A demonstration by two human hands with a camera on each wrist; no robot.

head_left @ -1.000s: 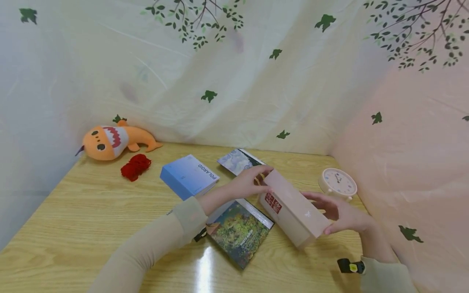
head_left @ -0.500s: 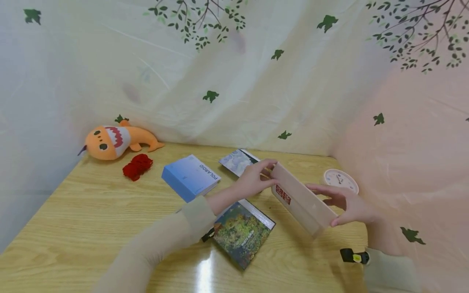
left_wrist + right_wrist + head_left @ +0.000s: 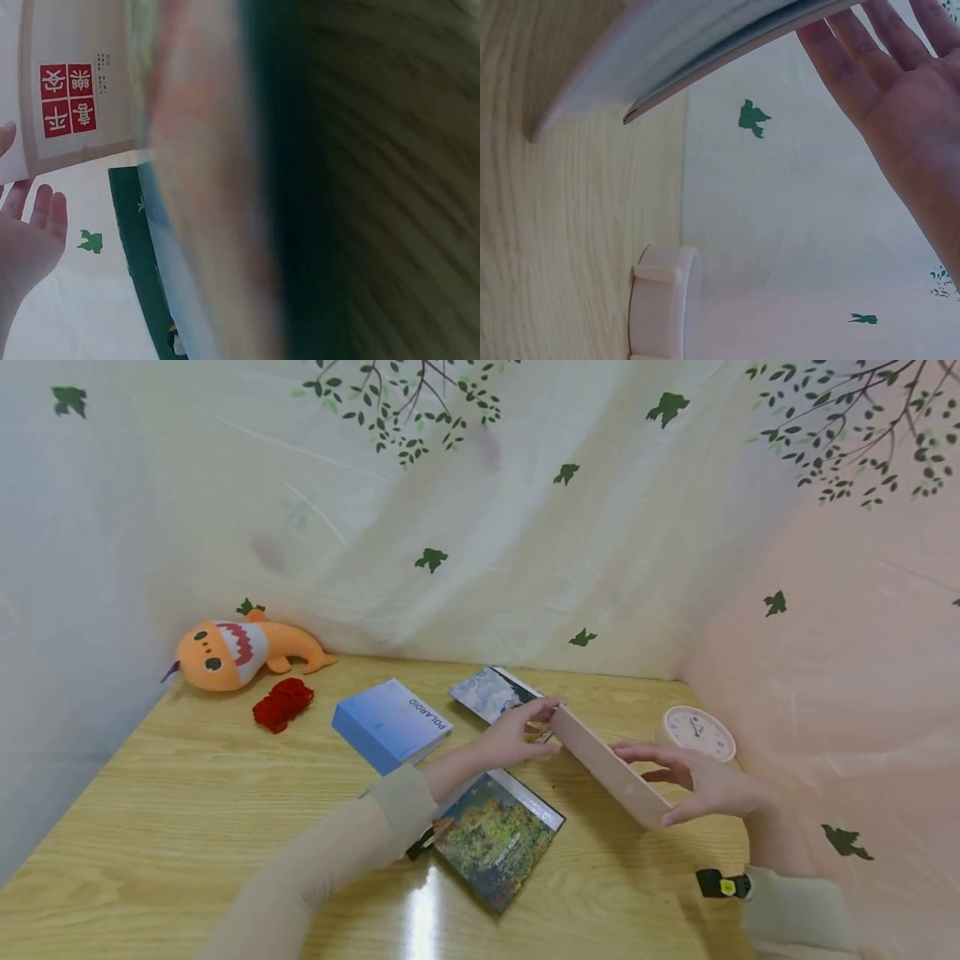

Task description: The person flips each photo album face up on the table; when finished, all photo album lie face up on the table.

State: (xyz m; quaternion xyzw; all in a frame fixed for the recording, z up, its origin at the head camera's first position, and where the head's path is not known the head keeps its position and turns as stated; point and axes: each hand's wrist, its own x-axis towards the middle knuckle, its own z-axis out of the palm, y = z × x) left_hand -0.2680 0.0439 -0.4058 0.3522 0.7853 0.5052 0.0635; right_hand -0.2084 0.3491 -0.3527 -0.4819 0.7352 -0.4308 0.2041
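Note:
A thick pink hardcover book is held in both hands on the right side, tilted, its narrow spine side facing the head camera. My left hand grips the far left end, thumb below and fingers above. At the opposite end, my right hand holds the book near its corner with the thumb, fingers spread along the back. The left wrist view shows a red square of characters on the book's cover. In the right wrist view its pale page block shows between the covers, above the wood tabletop.
A floral-covered photo album lies under my left wrist, and a blue POLAROID box-shaped album beyond it. A picture-covered album sits at the back. Round clock at right; red yarn and orange plush shark at left.
Both hands have tipped the pink book, so its red-marked cover has gone from the head view and only the narrow side shows. It also shifted slightly right, then a little back left.

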